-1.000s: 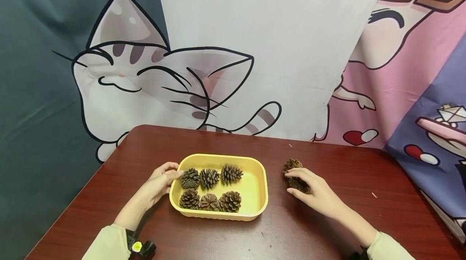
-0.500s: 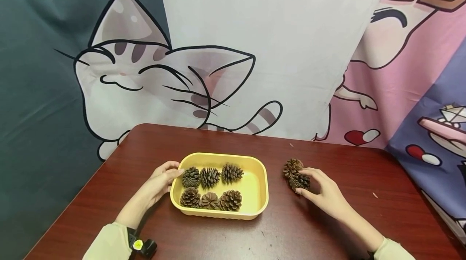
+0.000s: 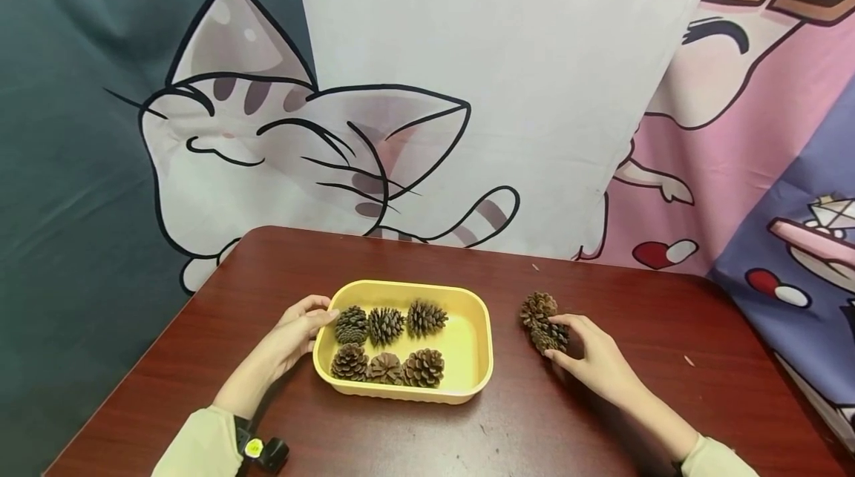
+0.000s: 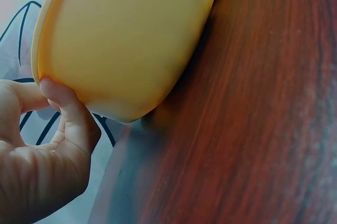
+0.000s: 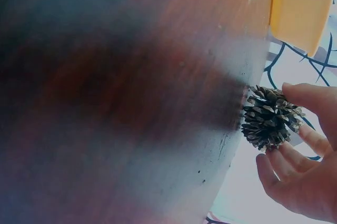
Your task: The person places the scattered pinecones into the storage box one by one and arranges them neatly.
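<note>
My left hand point(image 3: 292, 334) pinches the left rim of a yellow plastic tub point(image 3: 465, 343); in the left wrist view the thumb and a finger point(image 4: 58, 91) meet at that rim. Inside the tub, several brown pine cones lie in two rows, including a cone point(image 3: 424, 369) at the front and another cone point(image 3: 425, 319) at the back. To the right of the tub, my right hand point(image 3: 597, 360) holds a pine cone point(image 3: 549, 338) between thumb and fingers, low at the table. A second loose pine cone point(image 3: 537, 307) touches it from behind.
The tub stands on a reddish-brown wooden table point(image 3: 427, 436). A cartoon-printed curtain point(image 3: 427, 150) hangs behind the table's back edge. Small pale scraps lie on the wood, one scrap point(image 3: 689, 360) to the right of my hand.
My right hand has drawn back slightly to the right, from over the two loose cones to the nearer one's sides, uncovering both. The left hand and tub have stayed put.
</note>
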`<act>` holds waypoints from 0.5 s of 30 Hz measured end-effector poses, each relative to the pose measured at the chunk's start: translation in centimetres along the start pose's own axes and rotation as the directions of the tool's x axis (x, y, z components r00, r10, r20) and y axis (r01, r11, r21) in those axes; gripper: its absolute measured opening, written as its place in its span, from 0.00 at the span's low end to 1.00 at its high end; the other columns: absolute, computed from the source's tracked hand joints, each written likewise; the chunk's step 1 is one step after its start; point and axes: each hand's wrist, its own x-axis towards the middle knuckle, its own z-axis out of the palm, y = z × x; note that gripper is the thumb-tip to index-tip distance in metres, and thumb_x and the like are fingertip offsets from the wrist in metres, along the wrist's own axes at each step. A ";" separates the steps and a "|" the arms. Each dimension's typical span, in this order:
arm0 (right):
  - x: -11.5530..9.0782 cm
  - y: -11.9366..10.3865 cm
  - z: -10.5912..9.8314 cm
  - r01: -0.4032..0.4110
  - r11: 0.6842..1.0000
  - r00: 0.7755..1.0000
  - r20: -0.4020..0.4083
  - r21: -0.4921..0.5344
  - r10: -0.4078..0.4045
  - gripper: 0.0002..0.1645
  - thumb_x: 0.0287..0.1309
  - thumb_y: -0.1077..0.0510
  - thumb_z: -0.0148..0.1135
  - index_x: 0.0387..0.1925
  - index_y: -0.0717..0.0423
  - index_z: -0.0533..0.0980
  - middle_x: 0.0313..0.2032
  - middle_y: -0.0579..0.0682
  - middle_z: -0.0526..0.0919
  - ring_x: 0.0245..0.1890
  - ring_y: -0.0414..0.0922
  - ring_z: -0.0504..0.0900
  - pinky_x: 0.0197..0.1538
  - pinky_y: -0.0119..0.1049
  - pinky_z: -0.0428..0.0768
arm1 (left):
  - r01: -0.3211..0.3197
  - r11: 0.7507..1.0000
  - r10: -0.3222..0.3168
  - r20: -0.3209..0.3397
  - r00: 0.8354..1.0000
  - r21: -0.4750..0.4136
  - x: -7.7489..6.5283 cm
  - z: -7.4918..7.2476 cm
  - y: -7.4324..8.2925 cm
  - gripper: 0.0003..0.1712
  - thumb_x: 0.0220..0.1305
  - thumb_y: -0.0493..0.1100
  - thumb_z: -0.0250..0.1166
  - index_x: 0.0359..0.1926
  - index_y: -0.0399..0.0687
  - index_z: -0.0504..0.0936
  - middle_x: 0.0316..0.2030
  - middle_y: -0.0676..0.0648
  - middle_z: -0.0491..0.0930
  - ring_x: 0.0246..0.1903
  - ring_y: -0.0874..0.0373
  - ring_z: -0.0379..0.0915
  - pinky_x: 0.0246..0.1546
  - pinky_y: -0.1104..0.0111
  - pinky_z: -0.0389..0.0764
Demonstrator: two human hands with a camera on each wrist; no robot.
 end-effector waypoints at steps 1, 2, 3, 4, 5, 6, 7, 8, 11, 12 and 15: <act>0.0 0.0 0.0 0.001 1.000 1.000 0.000 -0.002 -0.001 0.29 0.42 0.59 0.74 0.49 0.55 0.75 0.46 0.50 0.79 0.48 0.51 0.77 0.44 0.50 0.76 | 0.000 1.000 0.000 -0.001 1.000 0.001 0.0 0.0 0.0 0.21 0.65 0.39 0.57 0.52 0.36 0.58 0.31 0.51 0.75 0.32 0.61 0.77 0.31 0.65 0.81; 0.0 0.0 0.0 0.003 1.000 1.000 -0.002 -0.003 -0.003 0.29 0.42 0.59 0.74 0.49 0.55 0.75 0.46 0.50 0.79 0.48 0.51 0.78 0.44 0.50 0.76 | 0.001 1.000 -0.001 -0.002 1.000 0.001 0.0 0.0 0.0 0.21 0.65 0.39 0.57 0.52 0.36 0.58 0.31 0.51 0.75 0.31 0.61 0.77 0.30 0.65 0.81; 0.0 0.0 0.0 0.006 1.000 1.000 -0.004 -0.005 -0.006 0.29 0.42 0.59 0.74 0.49 0.55 0.75 0.45 0.50 0.79 0.48 0.51 0.78 0.44 0.50 0.76 | 0.001 1.000 -0.001 -0.004 1.000 0.001 0.0 0.0 0.0 0.20 0.65 0.39 0.57 0.52 0.36 0.59 0.31 0.51 0.75 0.31 0.62 0.77 0.30 0.65 0.81; 0.0 0.0 0.1 0.009 1.000 1.000 -0.008 -0.009 -0.009 0.29 0.41 0.60 0.74 0.49 0.55 0.75 0.45 0.50 0.79 0.48 0.51 0.78 0.44 0.50 0.76 | 0.001 1.000 -0.001 -0.005 1.000 0.001 0.0 0.0 0.0 0.20 0.65 0.39 0.57 0.51 0.37 0.59 0.31 0.51 0.75 0.31 0.62 0.77 0.30 0.65 0.81; 0.0 0.0 0.1 0.013 1.000 1.000 -0.011 -0.012 -0.014 0.29 0.41 0.60 0.74 0.49 0.55 0.75 0.45 0.50 0.79 0.48 0.51 0.78 0.44 0.50 0.75 | 0.002 1.000 -0.002 -0.007 1.000 -0.001 0.1 0.0 0.0 0.19 0.65 0.38 0.57 0.51 0.37 0.59 0.31 0.51 0.75 0.31 0.62 0.77 0.30 0.66 0.81; 0.0 0.0 0.0 0.017 1.000 1.000 -0.016 -0.015 -0.017 0.30 0.41 0.60 0.74 0.49 0.55 0.75 0.45 0.50 0.79 0.47 0.50 0.78 0.45 0.50 0.75 | 0.003 1.000 -0.003 -0.008 1.000 -0.001 0.0 0.0 0.0 0.19 0.65 0.38 0.57 0.51 0.37 0.59 0.31 0.51 0.75 0.31 0.62 0.77 0.30 0.66 0.80; 0.0 0.0 0.0 0.021 1.000 1.000 -0.020 -0.017 -0.021 0.30 0.40 0.60 0.75 0.49 0.55 0.75 0.45 0.50 0.79 0.47 0.50 0.78 0.45 0.49 0.75 | 0.004 1.000 -0.004 -0.009 1.000 -0.001 0.0 0.0 0.0 0.18 0.65 0.38 0.56 0.51 0.38 0.60 0.31 0.51 0.75 0.31 0.62 0.77 0.30 0.66 0.80; 0.0 0.0 0.0 0.025 1.000 0.999 -0.025 -0.020 -0.025 0.30 0.40 0.60 0.75 0.49 0.55 0.75 0.44 0.50 0.79 0.47 0.50 0.78 0.44 0.49 0.75 | 0.004 1.000 -0.004 -0.010 1.000 0.001 0.0 0.0 0.1 0.18 0.65 0.38 0.56 0.50 0.38 0.60 0.31 0.52 0.75 0.30 0.62 0.77 0.30 0.66 0.80; 0.0 0.1 0.0 0.030 0.999 0.999 -0.036 -0.025 -0.031 0.30 0.38 0.60 0.76 0.48 0.56 0.75 0.43 0.50 0.80 0.46 0.49 0.78 0.43 0.48 0.76 | 0.004 1.000 -0.004 -0.011 1.000 0.005 0.0 0.1 0.1 0.17 0.65 0.38 0.56 0.50 0.39 0.60 0.31 0.52 0.75 0.30 0.62 0.77 0.30 0.66 0.80; 0.0 0.1 0.0 0.029 0.999 0.999 -0.037 -0.026 -0.030 0.30 0.38 0.60 0.76 0.48 0.55 0.75 0.43 0.50 0.80 0.45 0.49 0.79 0.43 0.48 0.76 | 0.004 1.000 -0.004 -0.011 1.000 0.005 -0.1 0.1 0.2 0.17 0.66 0.38 0.56 0.50 0.39 0.60 0.31 0.52 0.75 0.30 0.62 0.76 0.30 0.66 0.80; 0.0 0.2 -0.1 0.030 0.999 0.999 -0.039 -0.027 -0.031 0.30 0.37 0.61 0.76 0.47 0.55 0.76 0.42 0.49 0.81 0.44 0.49 0.79 0.41 0.48 0.77 | -0.001 1.000 0.001 -0.010 1.000 0.009 -0.1 0.1 0.2 0.16 0.66 0.38 0.56 0.50 0.39 0.60 0.30 0.52 0.75 0.30 0.62 0.76 0.30 0.66 0.80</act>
